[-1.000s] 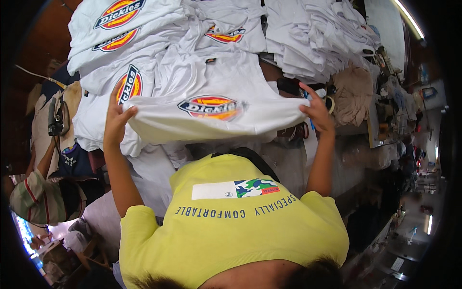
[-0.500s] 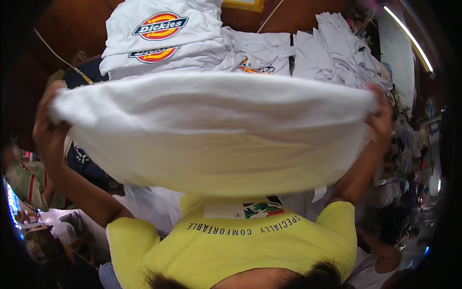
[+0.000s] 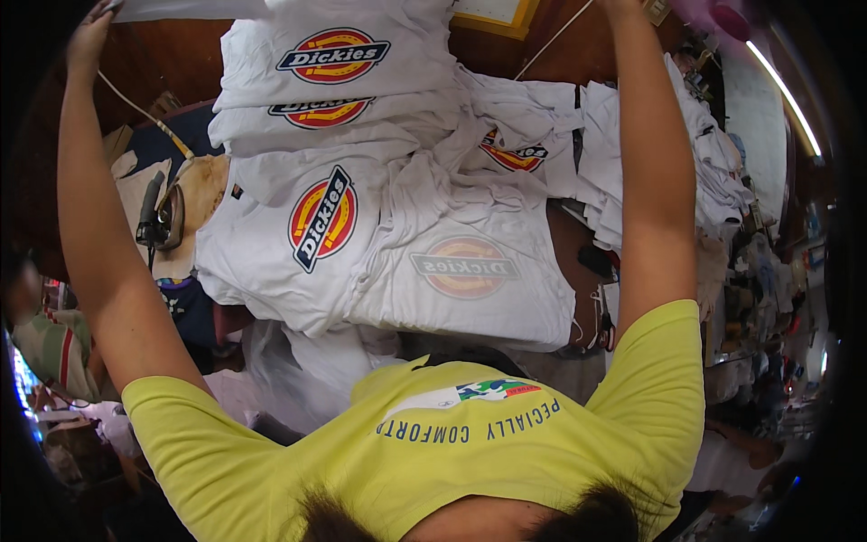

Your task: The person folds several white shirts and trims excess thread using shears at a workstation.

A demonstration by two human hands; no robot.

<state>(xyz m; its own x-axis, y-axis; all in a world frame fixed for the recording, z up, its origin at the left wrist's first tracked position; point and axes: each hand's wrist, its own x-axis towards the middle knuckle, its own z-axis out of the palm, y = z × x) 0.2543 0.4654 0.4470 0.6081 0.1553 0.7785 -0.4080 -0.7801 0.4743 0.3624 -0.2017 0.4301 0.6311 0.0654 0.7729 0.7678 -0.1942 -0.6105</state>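
Observation:
My left hand [image 3: 88,41] is raised at the upper left, its fingers closed on the edge of a white shirt [image 3: 194,9]. Only a strip of that shirt shows along the top edge; the rest is cut off. My right forearm [image 3: 655,172] reaches up past the top edge, and its hand is out of the picture. Below my arms lies a white T-shirt [image 3: 253,212] with a red, yellow and dark blue printed emblem. Beside it is a white T-shirt [image 3: 506,312] whose emblem shows through pale and reversed.
Behind them rises a stack of folded white T-shirts [image 3: 253,59]. More white shirts [image 3: 601,135] are piled at the right. An iron [image 3: 170,217] rests on a tan pad [image 3: 206,176] at the left, near a pale cord [image 3: 126,102]. A person in a striped shirt [image 3: 54,352] is at far left.
Both arms have swung up and away from me, lifting the stretched white shirt almost out of view. The T-shirts lying beneath and the iron have come into sight.

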